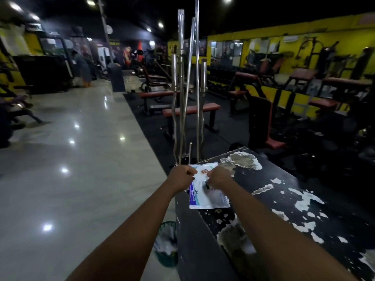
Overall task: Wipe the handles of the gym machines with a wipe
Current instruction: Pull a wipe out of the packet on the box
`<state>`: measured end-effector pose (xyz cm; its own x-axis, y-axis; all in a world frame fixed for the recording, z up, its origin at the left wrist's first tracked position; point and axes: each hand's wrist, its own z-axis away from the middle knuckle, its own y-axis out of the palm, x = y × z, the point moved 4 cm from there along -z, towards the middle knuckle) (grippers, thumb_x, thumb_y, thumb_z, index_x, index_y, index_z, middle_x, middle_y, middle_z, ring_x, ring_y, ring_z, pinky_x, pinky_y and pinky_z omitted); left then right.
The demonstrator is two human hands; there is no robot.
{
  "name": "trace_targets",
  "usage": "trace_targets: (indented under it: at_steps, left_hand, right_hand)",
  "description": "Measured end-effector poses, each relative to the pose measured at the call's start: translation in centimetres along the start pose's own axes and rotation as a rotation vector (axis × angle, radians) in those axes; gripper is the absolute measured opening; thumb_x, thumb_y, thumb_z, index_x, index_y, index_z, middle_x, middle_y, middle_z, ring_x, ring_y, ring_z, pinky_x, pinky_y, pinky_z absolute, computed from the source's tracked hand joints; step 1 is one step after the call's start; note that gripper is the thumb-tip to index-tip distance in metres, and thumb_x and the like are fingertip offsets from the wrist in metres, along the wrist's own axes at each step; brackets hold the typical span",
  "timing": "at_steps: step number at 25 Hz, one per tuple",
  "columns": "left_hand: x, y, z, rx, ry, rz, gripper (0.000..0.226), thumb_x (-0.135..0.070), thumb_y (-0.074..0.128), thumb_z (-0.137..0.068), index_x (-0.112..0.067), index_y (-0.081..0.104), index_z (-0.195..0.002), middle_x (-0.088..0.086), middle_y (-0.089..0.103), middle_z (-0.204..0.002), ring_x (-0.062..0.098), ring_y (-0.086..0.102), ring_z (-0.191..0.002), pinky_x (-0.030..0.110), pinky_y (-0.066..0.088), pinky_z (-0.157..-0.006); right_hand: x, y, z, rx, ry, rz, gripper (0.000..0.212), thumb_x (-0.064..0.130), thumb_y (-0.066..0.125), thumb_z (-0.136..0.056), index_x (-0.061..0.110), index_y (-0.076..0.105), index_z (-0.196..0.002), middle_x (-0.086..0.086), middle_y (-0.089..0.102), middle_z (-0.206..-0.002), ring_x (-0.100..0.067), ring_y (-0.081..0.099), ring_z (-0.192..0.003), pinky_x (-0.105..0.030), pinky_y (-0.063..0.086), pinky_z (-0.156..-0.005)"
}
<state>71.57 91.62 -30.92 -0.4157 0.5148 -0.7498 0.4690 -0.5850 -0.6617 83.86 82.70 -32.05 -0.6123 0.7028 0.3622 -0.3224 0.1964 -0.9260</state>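
- Yellow walls and dark ceiling lamps enclose a dim gym, with red-padded machines well away on the right.
- Glossy pale floor tiles fill the left. A black rubber mat beyond carries flat benches.
- Black-painted table on the near right has flaking paint with pale patches showing, so it looks rough enough to snag a damp sheet.
- Steel bars stand upright in a rack just past the table's far corner.
- Green wire bin sits on the floor beside the table's near edge, with crumpled white scraps inside.
- Pack of wipes lies flat at the table's left edge. It is a soft, light plastic pouch that is likely slippery and will slide unless pinned. It is best held by an edge while the flap is lifted. A sheet pulled out should be limp, moist and easy to tear.
- Left hand has curled fingers pinching the pack's upper left edge.
- Right hand also has curled fingers and pinches at the pack's middle, probably at the flap. The flap itself is hidden.
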Motion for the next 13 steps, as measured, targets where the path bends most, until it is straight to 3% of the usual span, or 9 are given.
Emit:
trace_targets:
  at_steps: [2,4,7,10,13]
  left_hand:
    - [1.2,1.1,-1.8,0.086,0.018,-0.088,0.032,-0.005,0.062,-0.087,-0.007,0.068,-0.118,0.008,0.065,-0.123,0.020,0.061,-0.111,0.014,0.040,-0.081]
    - [2.3,2.0,-3.2,0.155,0.025,-0.173,0.037,-0.011,0.067,-0.083,-0.008,0.065,-0.121,0.008,0.064,-0.125,0.020,0.059,-0.113,0.017,0.039,-0.085]
    - [3.1,2.7,-5.2,0.236,0.048,-0.226,0.055,-0.021,0.076,-0.080,-0.007,0.056,-0.129,0.010,0.064,-0.122,0.021,0.059,-0.112,0.020,0.039,-0.084]
    - [3.9,3.1,-7.1,0.310,0.080,-0.203,0.072,-0.027,0.080,-0.076,-0.012,0.047,-0.138,0.011,0.061,-0.126,0.024,0.058,-0.115,0.025,0.042,-0.089]
    - [4.4,3.3,-8.4,0.377,0.119,-0.173,0.079,-0.025,0.082,-0.073,-0.017,0.043,-0.141,0.014,0.061,-0.126,0.025,0.059,-0.113,0.023,0.044,-0.084]
  right_hand:
    - [0.3,0.8,-0.7,-0.024,0.044,0.051,0.019,0.021,0.066,-0.084,0.008,0.067,-0.097,-0.008,0.067,-0.110,-0.023,0.062,-0.104,-0.026,0.046,-0.081]
    - [0.5,1.5,-1.4,-0.024,0.067,0.072,0.025,0.028,0.068,-0.082,0.008,0.065,-0.097,-0.010,0.067,-0.106,-0.025,0.062,-0.104,-0.028,0.046,-0.080]
    - [0.2,2.1,-2.9,0.000,0.107,-0.021,0.010,0.012,0.065,-0.078,0.008,0.060,-0.086,-0.011,0.067,-0.097,-0.028,0.064,-0.100,-0.025,0.045,-0.070]
    - [0.0,2.4,-3.4,-0.054,0.175,-0.106,0.027,0.013,0.062,-0.085,0.000,0.061,-0.108,-0.014,0.064,-0.110,-0.028,0.061,-0.105,-0.027,0.048,-0.076]
    - [-0.9,2.2,-3.1,-0.100,0.277,-0.166,0.045,0.009,0.069,-0.082,0.000,0.053,-0.123,-0.017,0.059,-0.121,-0.030,0.059,-0.110,-0.034,0.051,-0.090]
